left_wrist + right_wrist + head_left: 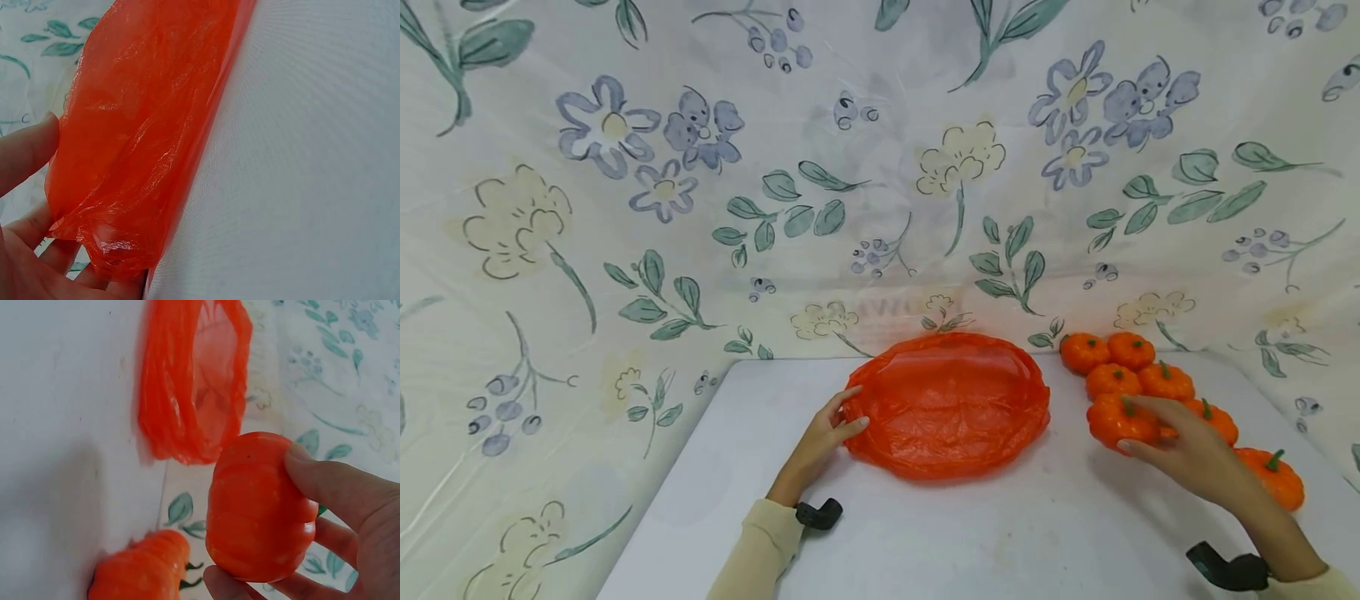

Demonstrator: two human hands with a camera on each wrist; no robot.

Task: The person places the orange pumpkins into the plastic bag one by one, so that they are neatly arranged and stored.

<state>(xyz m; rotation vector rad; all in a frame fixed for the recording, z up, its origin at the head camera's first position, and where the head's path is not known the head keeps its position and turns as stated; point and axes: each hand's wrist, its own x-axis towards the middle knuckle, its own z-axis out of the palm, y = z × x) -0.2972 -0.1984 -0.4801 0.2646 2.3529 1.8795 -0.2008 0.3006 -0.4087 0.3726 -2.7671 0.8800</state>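
Note:
An orange-red plastic bag [951, 408] stands in the middle of the white table, its wide mouth spread open towards me. My left hand [823, 433] holds the bag's left end, thumb and fingers around its edge. In the left wrist view, that hand [44, 231] has its fingers at the crumpled end of the bag [137, 137]. On the right, my right hand [1187, 450] grips a small orange pumpkin [1120, 421] with a green stem, raised above the table. The right wrist view shows this pumpkin [259, 512] between the thumb and fingers.
Several more small pumpkins [1112, 381] stand in a cluster at the right of the white table [700, 492], one of them [1273, 479] near my right forearm. A flower-patterned sheet [895, 167] hangs behind the table and along its sides.

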